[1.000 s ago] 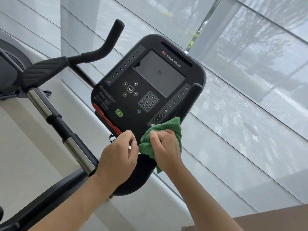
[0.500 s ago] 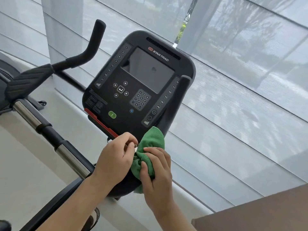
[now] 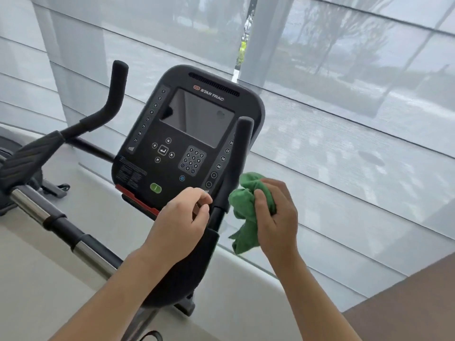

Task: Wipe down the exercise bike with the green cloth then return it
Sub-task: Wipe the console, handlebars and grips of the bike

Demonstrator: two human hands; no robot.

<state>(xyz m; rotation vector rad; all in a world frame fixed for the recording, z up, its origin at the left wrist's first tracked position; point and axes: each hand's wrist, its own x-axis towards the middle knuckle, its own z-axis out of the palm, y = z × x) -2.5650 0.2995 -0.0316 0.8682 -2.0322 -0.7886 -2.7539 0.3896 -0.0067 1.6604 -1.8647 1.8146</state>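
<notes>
At the far left of the frame a ribbed black pad [image 3: 29, 153] of the exercise bike [image 3: 172, 267] sits over a chrome and black bar [image 3: 59, 225] that slants down toward the lower middle. Above it, in the upper left, the left handlebar [image 3: 108, 107] bends up to a rounded tip. The console [image 3: 187, 134] fills the centre, tilted, with a dark screen [image 3: 199, 119], a number keypad [image 3: 193, 159], a green button [image 3: 155, 188] and a red strip [image 3: 138, 199] along its lower edge. Just below that edge hangs the left hand [image 3: 182, 217], fingers loosely curled with the thumb and fingertips close together, holding nothing that I can make out. Immediately right of it the right handlebar [image 3: 236, 163] rises in front of the console's right side. Right of centre, the right hand [image 3: 275, 212] grips the green cloth [image 3: 246, 207] bunched in its curled fingers, a loose end dangling below. The cloth sits just beside the handlebar's lower part; whether it touches there I cannot tell. Behind everything runs a pale translucent window blind [image 3: 344, 119], and a brown surface [image 3: 413, 303] cuts into the lower right corner.
</notes>
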